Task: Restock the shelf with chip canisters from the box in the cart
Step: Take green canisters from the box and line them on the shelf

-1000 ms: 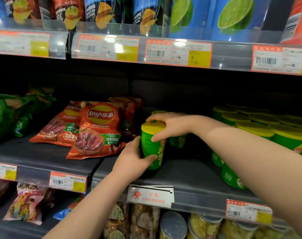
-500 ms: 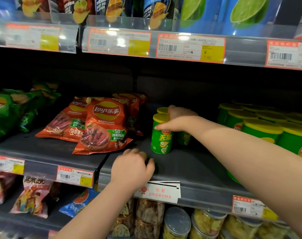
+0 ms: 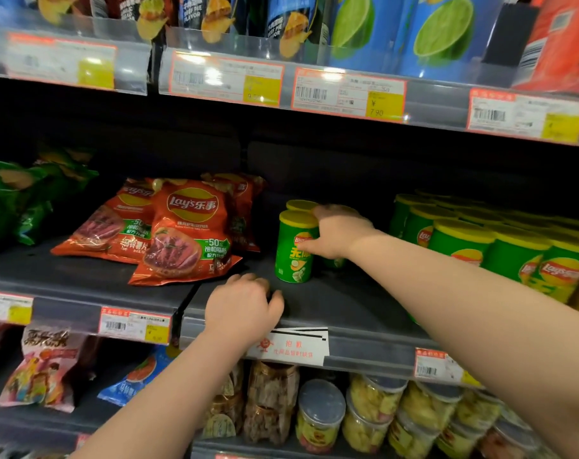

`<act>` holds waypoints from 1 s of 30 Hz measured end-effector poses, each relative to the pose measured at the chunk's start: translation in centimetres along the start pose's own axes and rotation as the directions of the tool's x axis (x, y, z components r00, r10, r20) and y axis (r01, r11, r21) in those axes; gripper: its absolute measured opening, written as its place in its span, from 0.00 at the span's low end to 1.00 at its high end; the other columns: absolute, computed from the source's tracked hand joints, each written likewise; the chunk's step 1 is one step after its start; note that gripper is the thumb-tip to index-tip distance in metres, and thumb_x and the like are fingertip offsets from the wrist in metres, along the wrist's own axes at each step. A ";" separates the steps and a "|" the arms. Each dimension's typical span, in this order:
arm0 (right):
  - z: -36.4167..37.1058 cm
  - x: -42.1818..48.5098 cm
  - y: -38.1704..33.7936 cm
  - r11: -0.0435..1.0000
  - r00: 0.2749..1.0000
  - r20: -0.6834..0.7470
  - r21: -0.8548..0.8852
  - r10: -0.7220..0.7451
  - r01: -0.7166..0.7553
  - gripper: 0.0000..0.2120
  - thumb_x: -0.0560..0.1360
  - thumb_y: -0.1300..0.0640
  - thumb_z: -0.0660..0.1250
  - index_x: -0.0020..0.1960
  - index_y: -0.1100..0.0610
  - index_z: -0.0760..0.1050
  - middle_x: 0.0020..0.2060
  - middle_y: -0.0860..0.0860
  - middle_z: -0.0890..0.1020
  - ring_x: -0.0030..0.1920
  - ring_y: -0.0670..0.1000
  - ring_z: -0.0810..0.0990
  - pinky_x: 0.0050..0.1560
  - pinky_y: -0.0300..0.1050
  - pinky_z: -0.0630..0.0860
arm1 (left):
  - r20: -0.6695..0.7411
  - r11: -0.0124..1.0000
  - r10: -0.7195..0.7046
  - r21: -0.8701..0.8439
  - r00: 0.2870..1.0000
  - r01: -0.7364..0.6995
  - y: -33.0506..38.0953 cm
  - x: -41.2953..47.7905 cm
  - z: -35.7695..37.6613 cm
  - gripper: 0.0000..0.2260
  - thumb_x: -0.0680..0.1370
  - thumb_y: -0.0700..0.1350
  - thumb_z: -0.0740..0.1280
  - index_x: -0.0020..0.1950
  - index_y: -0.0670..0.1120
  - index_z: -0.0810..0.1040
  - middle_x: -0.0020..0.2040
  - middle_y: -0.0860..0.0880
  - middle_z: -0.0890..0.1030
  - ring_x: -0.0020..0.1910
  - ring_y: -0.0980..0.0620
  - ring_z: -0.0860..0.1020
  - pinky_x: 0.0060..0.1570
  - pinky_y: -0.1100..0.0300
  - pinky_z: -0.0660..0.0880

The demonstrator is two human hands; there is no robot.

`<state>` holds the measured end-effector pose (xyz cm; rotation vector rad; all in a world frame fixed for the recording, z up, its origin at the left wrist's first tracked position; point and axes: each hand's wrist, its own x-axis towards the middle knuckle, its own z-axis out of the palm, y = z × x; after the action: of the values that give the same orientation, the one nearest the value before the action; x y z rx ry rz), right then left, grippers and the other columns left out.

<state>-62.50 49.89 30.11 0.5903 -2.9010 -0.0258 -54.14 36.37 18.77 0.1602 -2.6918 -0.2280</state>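
1. The right hand (image 3: 339,235) has its fingers laid against the upper right side of the front canister (image 3: 294,248), thumb low on the label; whether they close round it or only press it sideways, I cannot tell; the canister stands upright on the grey shelf (image 3: 347,309), well back from the front lip.
2. The left hand (image 3: 245,308) rests knuckles-up on the shelf near its front edge, fingers curled together, pinching nothing.
3. To finish this placing well, I judge: nudge the canister back until it touches the second canister (image 3: 299,205) behind it, label forward; push low on the body, since a tall, narrow tube tips if pushed at the lid.
4. The canister is a smooth, glossy green cylinder with a flat yellow lid; rigid, likely light.
5. Just left lie soft, crinkly orange chip bags (image 3: 189,233); to the right, stands a dense block of matching green canisters (image 3: 500,246).
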 end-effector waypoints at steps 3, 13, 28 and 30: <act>-0.3 -2.3 0.0 0.999 0.999 -0.044 -0.042 -0.010 0.009 0.28 0.75 0.40 0.64 0.69 0.52 0.64 0.64 0.54 0.71 0.61 0.56 0.74 0.51 0.49 0.73 | 0.012 1.000 0.000 -0.015 1.000 0.000 0.4 -0.6 -1.0 0.16 0.79 0.55 0.57 0.52 0.46 0.79 0.53 0.49 0.77 0.55 0.47 0.74 0.47 0.56 0.71; 2.4 -15.7 0.3 0.976 0.982 0.015 -0.109 -0.190 0.190 0.18 0.78 0.47 0.58 0.64 0.53 0.71 0.60 0.55 0.76 0.61 0.59 0.73 0.55 0.51 0.71 | -0.223 0.951 0.269 -0.094 0.937 -0.295 4.4 -10.2 -0.1 0.14 0.68 0.51 0.60 0.33 0.44 0.79 0.38 0.47 0.78 0.36 0.43 0.77 0.32 0.55 0.76; 13.5 -36.7 -1.1 0.968 0.847 0.474 0.044 -0.239 0.248 0.16 0.77 0.47 0.60 0.59 0.54 0.73 0.56 0.54 0.78 0.56 0.58 0.76 0.47 0.49 0.67 | 0.657 0.992 -0.006 0.102 0.754 -0.081 8.8 -32.3 0.1 0.20 0.77 0.58 0.61 0.63 0.47 0.73 0.59 0.47 0.74 0.58 0.45 0.75 0.54 0.51 0.74; 14.0 -38.6 -1.8 0.969 0.832 0.500 0.067 -0.240 0.239 0.17 0.77 0.47 0.60 0.63 0.54 0.72 0.58 0.54 0.77 0.58 0.58 0.75 0.49 0.49 0.68 | 0.686 0.992 -0.034 0.113 0.727 -0.061 8.3 -34.7 -0.2 0.20 0.77 0.58 0.61 0.63 0.46 0.73 0.59 0.46 0.75 0.58 0.45 0.75 0.54 0.52 0.74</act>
<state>-29.40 62.99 9.52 1.0950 -3.2961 -0.2502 -23.44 49.56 6.27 0.1049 -3.4625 -0.1190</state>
